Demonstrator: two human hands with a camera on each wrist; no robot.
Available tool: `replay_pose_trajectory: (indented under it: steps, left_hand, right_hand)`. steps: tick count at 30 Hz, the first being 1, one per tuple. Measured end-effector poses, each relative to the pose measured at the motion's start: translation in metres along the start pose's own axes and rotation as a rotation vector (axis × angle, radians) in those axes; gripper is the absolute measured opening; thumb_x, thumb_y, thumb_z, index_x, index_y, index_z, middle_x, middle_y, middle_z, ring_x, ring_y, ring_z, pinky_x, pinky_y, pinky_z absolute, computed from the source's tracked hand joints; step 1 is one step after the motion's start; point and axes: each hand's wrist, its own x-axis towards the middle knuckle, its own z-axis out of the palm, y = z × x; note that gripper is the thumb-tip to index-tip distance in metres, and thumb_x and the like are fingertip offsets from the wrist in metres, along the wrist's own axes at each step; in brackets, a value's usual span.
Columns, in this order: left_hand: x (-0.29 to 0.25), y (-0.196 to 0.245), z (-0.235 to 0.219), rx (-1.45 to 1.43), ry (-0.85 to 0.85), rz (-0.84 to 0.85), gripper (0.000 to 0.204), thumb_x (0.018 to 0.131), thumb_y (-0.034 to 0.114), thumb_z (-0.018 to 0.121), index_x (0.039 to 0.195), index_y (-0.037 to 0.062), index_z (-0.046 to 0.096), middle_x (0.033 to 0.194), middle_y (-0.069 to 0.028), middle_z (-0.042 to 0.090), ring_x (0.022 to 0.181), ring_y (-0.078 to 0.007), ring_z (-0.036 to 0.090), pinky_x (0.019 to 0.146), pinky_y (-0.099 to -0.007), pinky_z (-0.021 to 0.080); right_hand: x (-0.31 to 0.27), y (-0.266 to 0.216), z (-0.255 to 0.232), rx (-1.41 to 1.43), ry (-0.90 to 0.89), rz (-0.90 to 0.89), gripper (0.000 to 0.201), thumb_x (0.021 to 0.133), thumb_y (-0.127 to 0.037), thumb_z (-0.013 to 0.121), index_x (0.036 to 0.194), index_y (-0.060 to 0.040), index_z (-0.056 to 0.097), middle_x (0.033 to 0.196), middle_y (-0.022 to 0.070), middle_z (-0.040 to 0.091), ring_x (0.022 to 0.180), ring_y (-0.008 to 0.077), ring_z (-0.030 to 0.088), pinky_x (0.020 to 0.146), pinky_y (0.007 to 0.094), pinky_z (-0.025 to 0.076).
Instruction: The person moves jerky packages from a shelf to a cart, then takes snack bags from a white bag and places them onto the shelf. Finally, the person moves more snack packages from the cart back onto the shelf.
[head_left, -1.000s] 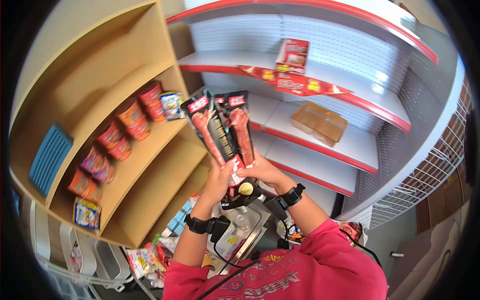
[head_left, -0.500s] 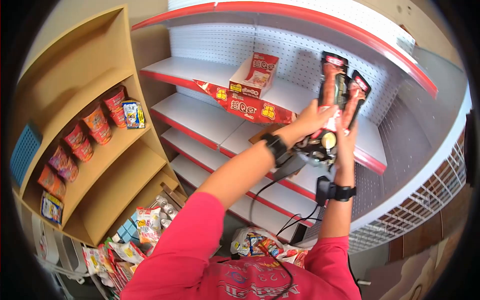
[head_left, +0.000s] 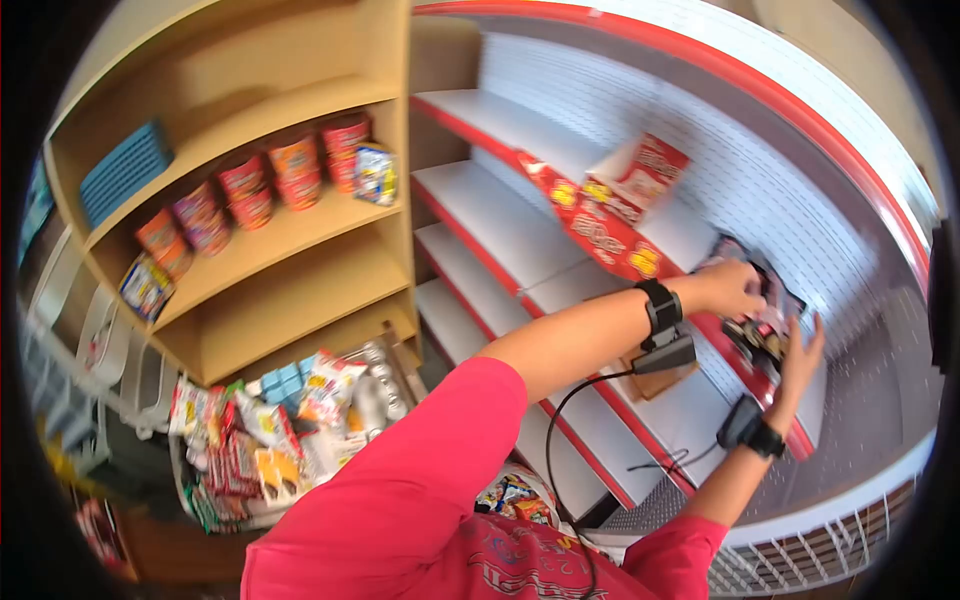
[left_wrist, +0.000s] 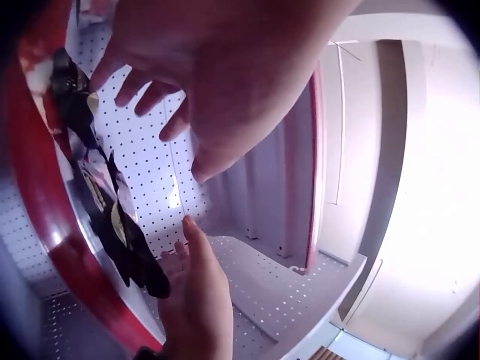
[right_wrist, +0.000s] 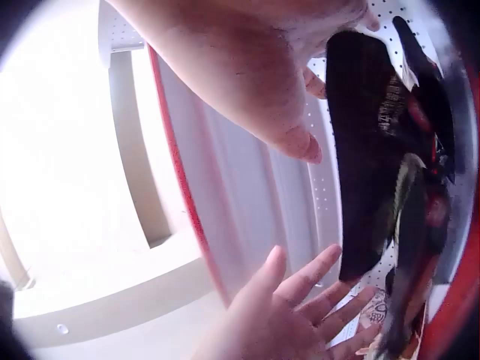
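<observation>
Several black sausage packets (head_left: 752,345) lie in a loose pile on the upper grey shelf, near its red front edge. My left hand (head_left: 735,288) is at the pile's left side, fingers spread and nothing gripped. On the other side, my right hand (head_left: 800,355) is raised with its thumb and fingers apart. The left wrist view shows the packets (left_wrist: 94,187) beside both hands. In the right wrist view a large dark packet (right_wrist: 367,150) stands close to my right hand (right_wrist: 247,82), and the fingertips of my left hand (right_wrist: 300,307) are right at its lower edge.
Left of the pile stands a red and white display box (head_left: 650,170) behind a red promotional strip (head_left: 600,230). A wooden bookcase (head_left: 300,330) carries noodle cups (head_left: 298,172), small snack packets and a blue basket (head_left: 125,175). Below, snack bags (head_left: 275,425) fill a bin. Cables hang from both wrists.
The sausage packets, held upright in both hands a second ago, went right to the grey shelf and now lie there. Both hands have let go. The head view has also shifted.
</observation>
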Motion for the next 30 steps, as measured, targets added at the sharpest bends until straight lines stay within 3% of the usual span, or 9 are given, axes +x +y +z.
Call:
replay_pose_trajectory:
  steps: [1,5,9,12,15,20,22,25,30]
  left_hand:
    - [-0.024,0.0,-0.008,0.066,0.107,0.125,0.038,0.074,0.033,0.064,0.093,0.0003,0.062,0.088,-0.0213,0.062,0.082,-0.0272,0.062,0.071,-0.0359,0.047]
    - [-0.134,0.005,-0.066,0.023,-0.017,0.156,0.039,0.079,0.034,0.063,0.1,0.0015,0.06,0.089,-0.0136,0.063,0.083,-0.0214,0.061,0.074,-0.0303,0.048]
    - [-0.272,-0.005,-0.128,-0.066,0.108,-0.156,0.031,0.084,0.019,0.061,0.11,0.0033,0.056,0.097,-0.0083,0.063,0.087,-0.0121,0.06,0.078,-0.0255,0.048]
    - [-0.39,-0.018,-0.177,-0.092,0.299,-0.476,0.03,0.086,0.018,0.059,0.111,0.0035,0.056,0.091,-0.0051,0.062,0.082,-0.0096,0.058,0.075,-0.0254,0.047]
    - [-0.523,-0.032,-0.215,-0.076,0.651,-0.644,0.034,0.086,0.02,0.059,0.111,-0.0012,0.054,0.089,-0.0057,0.062,0.079,-0.0107,0.058,0.075,-0.0258,0.047]
    - [-0.738,-0.015,-0.256,0.312,1.089,-0.954,0.031,0.082,0.024,0.061,0.098,-0.0016,0.061,0.083,-0.0122,0.064,0.078,-0.0165,0.061,0.069,-0.0281,0.048]
    - [-0.804,0.001,-0.267,0.368,1.243,-1.023,0.03,0.08,0.024,0.062,0.095,-0.0023,0.062,0.08,-0.0121,0.065,0.076,-0.0167,0.061,0.068,-0.0278,0.048]
    - [-0.855,0.026,-0.282,0.472,1.357,-1.14,0.028,0.08,0.022,0.062,0.091,-0.0029,0.063,0.078,-0.0117,0.065,0.073,-0.016,0.061,0.068,-0.0275,0.047]
    - [-0.907,0.023,-0.315,0.44,1.399,-1.178,0.023,0.079,0.017,0.062,0.089,-0.003,0.063,0.082,-0.0098,0.065,0.076,-0.0147,0.061,0.069,-0.027,0.047]
  right_hand:
    - [-0.009,-0.008,-0.001,-0.03,0.048,-0.082,0.052,0.082,-0.026,0.062,0.122,0.0019,0.045,0.121,0.0164,0.049,0.113,0.0248,0.044,0.098,0.0341,0.03]
    - [-0.063,-0.071,0.007,0.223,0.207,-0.124,0.036,0.084,-0.015,0.059,0.116,-0.0006,0.05,0.123,0.0131,0.047,0.113,0.0216,0.044,0.097,0.0343,0.031]
    - [-0.125,-0.128,0.02,0.22,0.212,-0.234,0.027,0.083,-0.005,0.057,0.109,-0.0006,0.053,0.119,0.0128,0.049,0.112,0.0233,0.045,0.096,0.0363,0.033]
    - [-0.163,-0.151,0.04,0.076,0.132,-0.336,0.024,0.082,-0.003,0.057,0.106,-0.0004,0.055,0.116,0.0134,0.051,0.11,0.0265,0.046,0.095,0.0371,0.033]
    - [-0.198,-0.168,0.064,0.082,0.021,-0.321,0.024,0.083,-0.004,0.056,0.106,-0.0011,0.055,0.115,0.0132,0.051,0.109,0.0262,0.047,0.093,0.0364,0.035]
    - [-0.247,-0.205,0.111,0.203,-0.13,-0.154,0.024,0.086,-0.009,0.055,0.108,-0.0013,0.055,0.116,0.0121,0.051,0.11,0.0235,0.047,0.091,0.0361,0.038]
    - [-0.265,-0.232,0.128,0.188,-0.175,-0.242,0.023,0.086,-0.009,0.055,0.107,-0.0005,0.055,0.116,0.0127,0.051,0.11,0.0241,0.047,0.092,0.0364,0.037]
    - [-0.289,-0.278,0.147,0.166,-0.223,-0.349,0.021,0.085,-0.007,0.055,0.104,0.0007,0.055,0.116,0.014,0.05,0.11,0.0261,0.047,0.094,0.037,0.035]
    - [-0.321,-0.337,0.161,0.16,-0.304,-0.414,0.017,0.084,-0.006,0.055,0.099,0.0001,0.056,0.114,0.0141,0.05,0.11,0.027,0.047,0.094,0.0375,0.035]
